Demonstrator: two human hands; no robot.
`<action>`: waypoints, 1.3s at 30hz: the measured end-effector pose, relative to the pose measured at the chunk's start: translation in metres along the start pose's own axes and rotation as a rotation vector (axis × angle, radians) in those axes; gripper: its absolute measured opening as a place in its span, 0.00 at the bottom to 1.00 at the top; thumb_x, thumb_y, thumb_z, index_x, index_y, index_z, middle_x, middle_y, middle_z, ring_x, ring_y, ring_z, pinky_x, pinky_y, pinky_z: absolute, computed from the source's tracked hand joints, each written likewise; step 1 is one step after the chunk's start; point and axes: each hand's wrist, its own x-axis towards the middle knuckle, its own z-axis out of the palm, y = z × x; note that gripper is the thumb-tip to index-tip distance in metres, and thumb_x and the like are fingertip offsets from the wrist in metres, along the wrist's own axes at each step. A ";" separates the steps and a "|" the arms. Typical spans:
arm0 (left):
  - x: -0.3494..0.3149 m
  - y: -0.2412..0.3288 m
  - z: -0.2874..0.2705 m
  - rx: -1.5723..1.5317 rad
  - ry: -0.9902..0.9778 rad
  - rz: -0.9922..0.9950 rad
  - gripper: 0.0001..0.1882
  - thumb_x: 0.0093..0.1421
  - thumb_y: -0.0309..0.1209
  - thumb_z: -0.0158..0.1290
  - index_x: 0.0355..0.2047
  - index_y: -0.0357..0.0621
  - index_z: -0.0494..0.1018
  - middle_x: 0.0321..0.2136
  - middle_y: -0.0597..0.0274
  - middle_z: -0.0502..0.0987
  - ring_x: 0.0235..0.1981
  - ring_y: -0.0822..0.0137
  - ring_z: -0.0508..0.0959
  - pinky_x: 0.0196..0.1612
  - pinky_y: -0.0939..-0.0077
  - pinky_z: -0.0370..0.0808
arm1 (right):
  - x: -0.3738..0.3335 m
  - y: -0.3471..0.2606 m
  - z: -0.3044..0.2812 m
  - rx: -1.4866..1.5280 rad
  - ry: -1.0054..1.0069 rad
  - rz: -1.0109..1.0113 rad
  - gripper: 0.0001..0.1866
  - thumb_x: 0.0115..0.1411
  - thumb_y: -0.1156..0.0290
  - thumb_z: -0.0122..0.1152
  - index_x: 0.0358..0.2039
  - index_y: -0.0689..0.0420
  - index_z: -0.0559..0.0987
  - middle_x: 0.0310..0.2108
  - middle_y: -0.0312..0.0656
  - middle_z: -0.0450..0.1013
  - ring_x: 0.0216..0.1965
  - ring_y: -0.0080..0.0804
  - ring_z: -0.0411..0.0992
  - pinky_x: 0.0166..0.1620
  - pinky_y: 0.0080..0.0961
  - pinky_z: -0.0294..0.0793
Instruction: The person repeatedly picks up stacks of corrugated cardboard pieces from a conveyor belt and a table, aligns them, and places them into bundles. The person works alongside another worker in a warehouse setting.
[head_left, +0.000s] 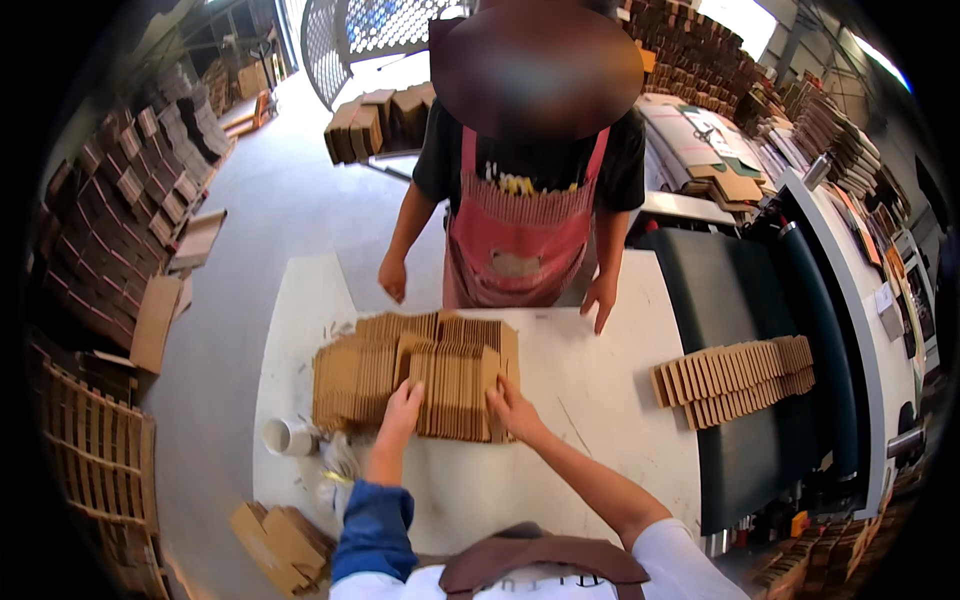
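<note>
Rows of folded brown cardboard pieces [350, 375] stand on edge, packed close together, on a white table [590, 390]. In the front row, a bundle of these pieces [455, 385] lies between my two hands. My left hand [403, 405] is closed at the bundle's left end, with the thumb and fingers against the cardboard. At the right end my right hand [512, 408] pinches the outer piece. The undersides of the pieces and some of my fingertips are hidden.
A person in a pink apron [520, 240] stands across the table, arms lowered. On the right, more cardboard pieces [735, 378] lie fanned on a dark conveyor belt [725, 290]. A white roll [288, 437] and a clear plastic bag [338, 465] sit at the table's left. Flat cardboard [283, 545] lies below.
</note>
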 end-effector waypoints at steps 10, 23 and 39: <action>-0.102 0.002 0.055 0.420 0.238 0.806 0.19 0.58 0.27 0.53 0.50 0.36 0.68 0.50 0.48 0.71 0.51 0.47 0.71 0.53 0.58 0.68 | -0.070 0.050 0.001 -0.200 0.020 -0.061 0.27 0.60 0.57 0.59 0.56 0.59 0.69 0.56 0.53 0.66 0.56 0.49 0.67 0.57 0.33 0.66; -0.143 -0.033 0.185 0.133 -0.599 0.045 0.19 0.63 0.30 0.51 0.53 0.37 0.68 0.47 0.52 0.75 0.47 0.64 0.75 0.50 0.74 0.72 | -0.208 0.107 -0.015 -0.001 -0.118 0.215 0.22 0.60 0.57 0.57 0.48 0.60 0.74 0.42 0.55 0.74 0.43 0.53 0.73 0.46 0.40 0.72; -0.072 -0.078 0.549 -0.007 -0.368 -0.432 0.37 0.57 0.46 0.59 0.60 0.41 0.59 0.53 0.58 0.68 0.52 0.61 0.69 0.47 0.65 0.67 | -0.284 0.202 -0.197 0.218 0.099 0.249 0.21 0.62 0.58 0.54 0.50 0.59 0.72 0.39 0.48 0.77 0.41 0.47 0.75 0.45 0.37 0.73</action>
